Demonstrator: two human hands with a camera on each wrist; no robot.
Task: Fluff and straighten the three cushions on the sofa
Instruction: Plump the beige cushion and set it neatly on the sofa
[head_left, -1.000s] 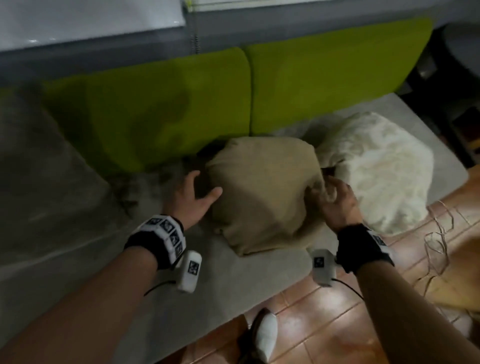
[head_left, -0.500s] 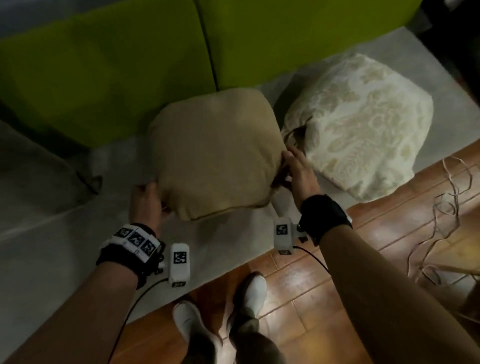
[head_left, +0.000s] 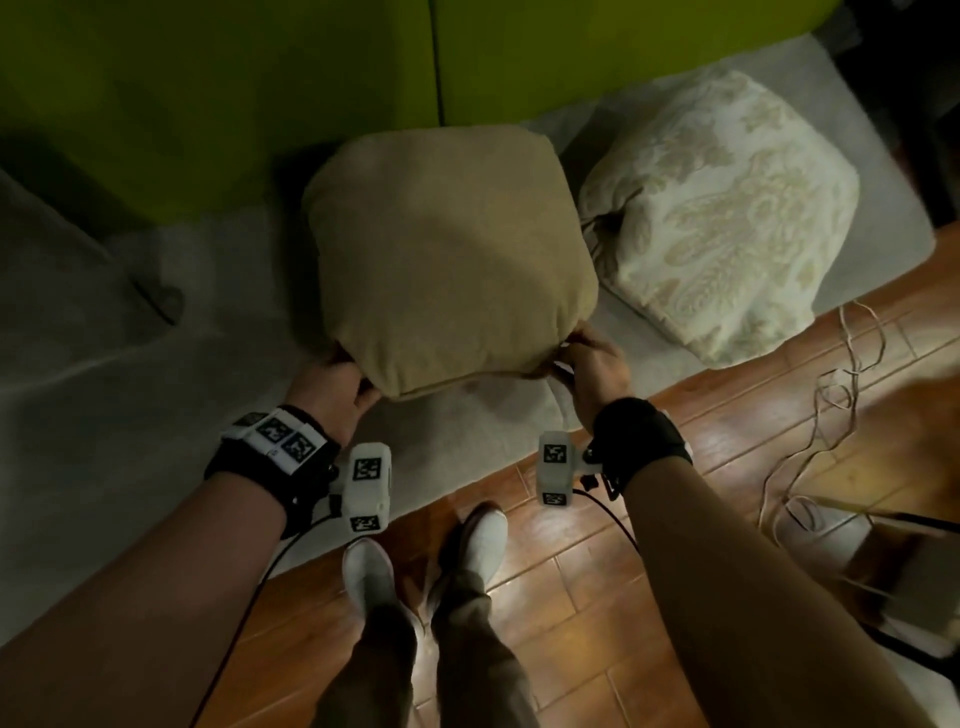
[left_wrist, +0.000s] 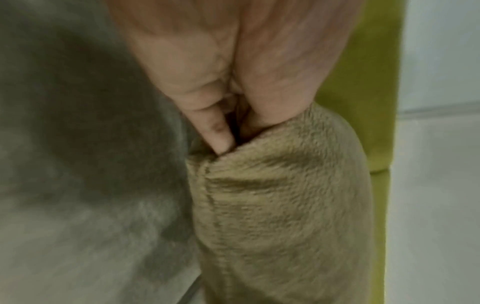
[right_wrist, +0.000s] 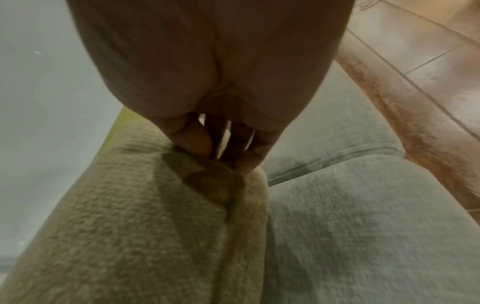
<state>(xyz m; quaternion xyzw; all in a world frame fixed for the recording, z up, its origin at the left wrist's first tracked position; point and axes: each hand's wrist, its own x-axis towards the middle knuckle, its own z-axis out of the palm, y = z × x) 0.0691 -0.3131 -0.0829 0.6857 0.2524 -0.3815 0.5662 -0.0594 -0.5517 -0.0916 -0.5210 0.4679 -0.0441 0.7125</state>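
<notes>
1. Grey sofa seat (head_left: 156, 332) runs below me from left to right, with green back cushions (head_left: 218, 88) behind it and a wooden floor (head_left: 597, 571) under my feet.

2. Between my two hands I hold the tan cushion (head_left: 447, 260) by its near edge, the edge closest to my body. It seems lifted off the seat at that edge, while its far edge points toward the green backs.

3. My left hand (head_left: 332, 384) grips the near-left corner. The left wrist view shows my fingers (left_wrist: 215, 131) pinched into the fuzzy fabric right at the seam.

4. My right hand (head_left: 592, 364) grips the near-right corner, and my fingertips (right_wrist: 197, 142) clench a fold of the same cloth.

5. The cushion therefore lies away from my fingers, forward toward the sofa back. Both hands are equally near it, one at each end of the near edge, so that edge runs straight across from hand to hand.

6. I judge the coming move to be a shake or a plumping, then standing it against the green backs. It will go forward and up from my grip.

7. The patterned cream cushion (head_left: 727, 208) lies on the seat just to the right, close beside the tan one. I cannot see a third cushion.
</notes>
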